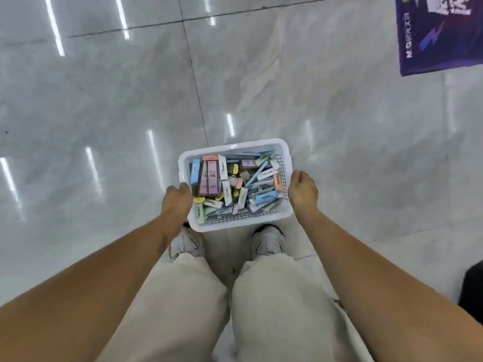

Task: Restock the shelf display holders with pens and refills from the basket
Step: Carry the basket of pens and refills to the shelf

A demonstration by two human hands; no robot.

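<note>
A white perforated plastic basket [233,146] is held low in front of my legs, above the floor. It is filled with several small pastel boxes of pens and refills [209,176] in pink, blue, green and yellow, lying in a loose heap. My left hand [176,202] grips the basket's left rim with curled fingers. My right hand [302,192] grips the right rim the same way. No shelf or display holder is in view.
Glossy grey marble floor tiles spread all around, with ceiling light reflections. A purple printed panel [439,35] stands at the top right. A dark object [473,291] sits at the right edge. My white shoes [269,240] are under the basket.
</note>
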